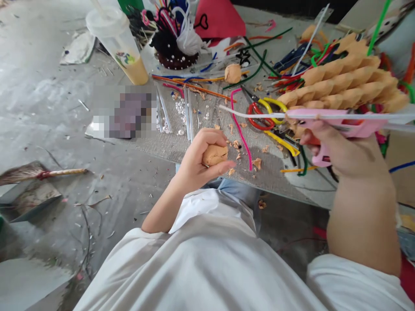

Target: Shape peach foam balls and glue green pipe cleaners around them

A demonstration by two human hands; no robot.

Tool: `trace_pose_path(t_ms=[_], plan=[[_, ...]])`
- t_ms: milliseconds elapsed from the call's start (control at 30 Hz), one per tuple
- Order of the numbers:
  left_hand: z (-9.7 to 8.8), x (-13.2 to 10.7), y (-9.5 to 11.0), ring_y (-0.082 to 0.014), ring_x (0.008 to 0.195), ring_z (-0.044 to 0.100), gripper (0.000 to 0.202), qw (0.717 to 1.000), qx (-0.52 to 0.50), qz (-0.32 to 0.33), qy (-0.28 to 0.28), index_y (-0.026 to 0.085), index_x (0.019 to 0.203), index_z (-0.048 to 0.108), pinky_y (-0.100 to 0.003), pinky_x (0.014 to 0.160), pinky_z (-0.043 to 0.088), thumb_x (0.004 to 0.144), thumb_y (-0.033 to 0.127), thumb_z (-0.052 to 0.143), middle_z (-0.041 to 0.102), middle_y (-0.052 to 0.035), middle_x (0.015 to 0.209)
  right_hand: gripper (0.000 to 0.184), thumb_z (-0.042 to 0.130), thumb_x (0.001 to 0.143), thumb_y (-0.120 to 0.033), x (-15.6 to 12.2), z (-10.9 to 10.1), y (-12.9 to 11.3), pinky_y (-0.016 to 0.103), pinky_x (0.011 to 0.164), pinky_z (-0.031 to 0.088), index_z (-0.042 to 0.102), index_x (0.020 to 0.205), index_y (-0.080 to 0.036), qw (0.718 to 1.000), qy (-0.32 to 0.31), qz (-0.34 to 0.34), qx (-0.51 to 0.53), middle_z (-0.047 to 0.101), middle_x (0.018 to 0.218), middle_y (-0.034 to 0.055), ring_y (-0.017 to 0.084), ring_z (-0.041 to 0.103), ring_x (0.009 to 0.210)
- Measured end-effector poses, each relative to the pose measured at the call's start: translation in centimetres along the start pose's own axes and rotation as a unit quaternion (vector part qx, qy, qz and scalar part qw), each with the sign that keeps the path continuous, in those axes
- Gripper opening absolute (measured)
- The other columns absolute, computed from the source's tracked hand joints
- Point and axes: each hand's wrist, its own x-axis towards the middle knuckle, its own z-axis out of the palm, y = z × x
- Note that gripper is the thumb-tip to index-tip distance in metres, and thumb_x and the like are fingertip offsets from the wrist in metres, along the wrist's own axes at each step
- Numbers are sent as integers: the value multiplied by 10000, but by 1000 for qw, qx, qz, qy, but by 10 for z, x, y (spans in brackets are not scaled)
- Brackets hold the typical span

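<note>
Head view: L hand [197, 162] is over the near edge of the grey work board [275, 177], fingers clenched round a tan clay lump [214, 154], which sits mostly inside the palm. R hand [337, 149] is off to the right, fingers wrapped tight on the grip of a pink glue gun [343, 122] (prob. a glue gun, grip's partly hidden), w/ a long white rod [259, 113] running along it. Right behind it lies a long tan twisted bumpy piece [340, 80]. Tan crumbs [256, 163] are scattered on the board between the hands, beside a pink pipe cleaner [240, 129]. Further up: red-handled snips [259, 116], yellow-handled snips [272, 105], pearl beads [180, 113], a 2nd tan lump [232, 73]. Broom [42, 174] lies on the floor, left.
</note>
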Motion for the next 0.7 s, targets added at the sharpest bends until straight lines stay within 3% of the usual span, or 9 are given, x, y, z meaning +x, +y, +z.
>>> trace_pose_path(t_ms=[133, 300, 367, 467, 567, 633, 700], plan=[[-3, -2, -8, -169, 974, 634, 453, 997, 70, 26, 2, 253, 1077, 582, -315, 885, 553, 769, 405, 878, 626, -36, 1030, 588, 927, 526, -668, 1, 2, -3, 291, 401, 267, 738, 860, -223, 988, 21, 66, 134, 627, 656, 46, 147, 485, 516], [0, 5, -9, -160, 946, 628, 318, 996, 87, 31, -8, 255, 1046, 572, -309, 878, 541, 827, 269, 802, 629, -22, 986, 610, 942, 509, -625, -1, 5, -1, 288, 404, 274, 729, 916, -224, 982, -1, 92, 163, 650, 732, 58, 147, 497, 555], [3, 17, -10, -202, 1097, 646, 294, 995, 94, 27, -31, 256, 1058, 584, -368, 979, 536, 836, 267, 776, 648, -62, 1142, 606, 938, 514, -655, -3, 5, 0, 285, 400, 269, 726, 879, -220, 985, -16, 89, 148, 641, 704, 57, 143, 484, 547], [6, 43, -14, -294, 1366, 571, 230, 985, 91, -20, -144, 238, 1028, 626, -442, 1092, 497, 838, 277, 749, 557, -116, 1471, 622, 917, 513, -723, -9, 6, -3, 271, 372, 261, 710, 832, -230, 985, -34, 73, 155, 645, 707, 52, 131, 472, 521], [7, 65, -16, -258, 1107, 677, 221, 968, 70, -47, -238, 230, 999, 651, -426, 980, 542, 801, 243, 747, 700, -77, 1165, 608, 896, 535, -745, -19, 5, -9, 247, 322, 235, 670, 768, -231, 982, -56, 70, 166, 625, 673, 16, 103, 445, 435], [2, 73, -14, -222, 975, 676, 222, 968, 86, -57, -230, 243, 997, 649, -422, 934, 556, 792, 229, 733, 704, -34, 1021, 567, 890, 582, -709, -25, 1, -11, 232, 298, 228, 646, 732, -219, 980, -71, 71, 171, 573, 600, -18, 85, 406, 380], [-7, 77, -11, -211, 945, 663, 214, 970, 129, -63, -197, 249, 999, 631, -429, 914, 566, 804, 248, 718, 690, -21, 1002, 490, 893, 631, -616, -30, -4, -9, 221, 292, 235, 637, 722, -207, 981, -67, 67, 172, 523, 535, -43, 80, 390, 361]])
